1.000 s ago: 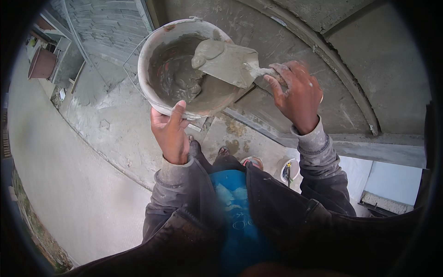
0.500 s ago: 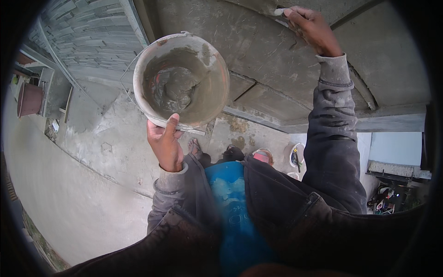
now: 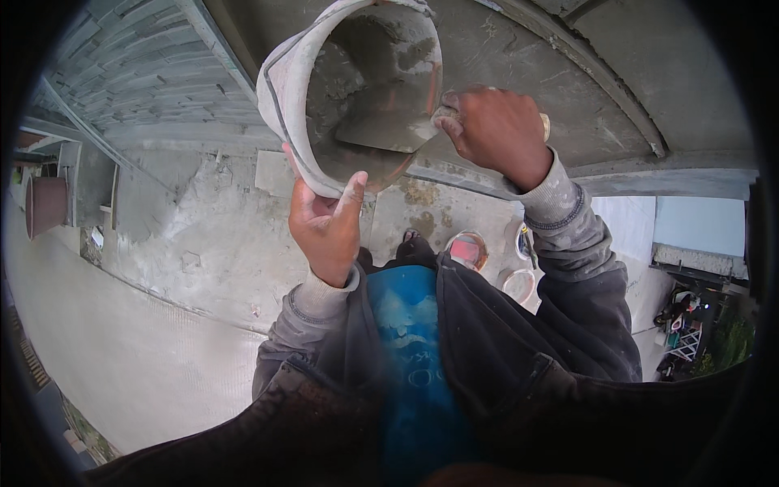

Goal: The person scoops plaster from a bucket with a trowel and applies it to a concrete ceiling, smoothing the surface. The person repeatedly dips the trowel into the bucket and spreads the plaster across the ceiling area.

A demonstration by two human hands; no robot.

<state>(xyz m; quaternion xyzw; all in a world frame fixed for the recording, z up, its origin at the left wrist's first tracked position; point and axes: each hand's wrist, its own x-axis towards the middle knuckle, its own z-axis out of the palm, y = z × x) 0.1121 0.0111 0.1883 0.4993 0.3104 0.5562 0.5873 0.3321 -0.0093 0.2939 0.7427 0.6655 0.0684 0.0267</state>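
Note:
My left hand (image 3: 329,227) grips the lower rim of a whitish, mortar-smeared bucket (image 3: 282,93), thumb on the near side and fingers around it. The bucket is tilted, its mouth turned toward me. Wet grey mortar (image 3: 334,81) coats its inside. At the bucket's right edge my right hand (image 3: 499,134) is closed around a trowel's handle; the pale handle end sticks out past the fist. The trowel's flat, wet blade (image 3: 385,122) reaches into the bucket and partly hides the mortar.
A grey plastered surface (image 3: 519,73) with raised ridges lies beyond the bucket. Left of it is a stacked-stone wall (image 3: 162,73). On the floor stand a bucket with something pink inside (image 3: 467,250) and a round container (image 3: 519,284). A reddish pot (image 3: 46,205) is at far left.
My right hand has come down and left from the plastered surface, bringing the trowel blade into the bucket. My left hand has moved the bucket up and right and tilted it.

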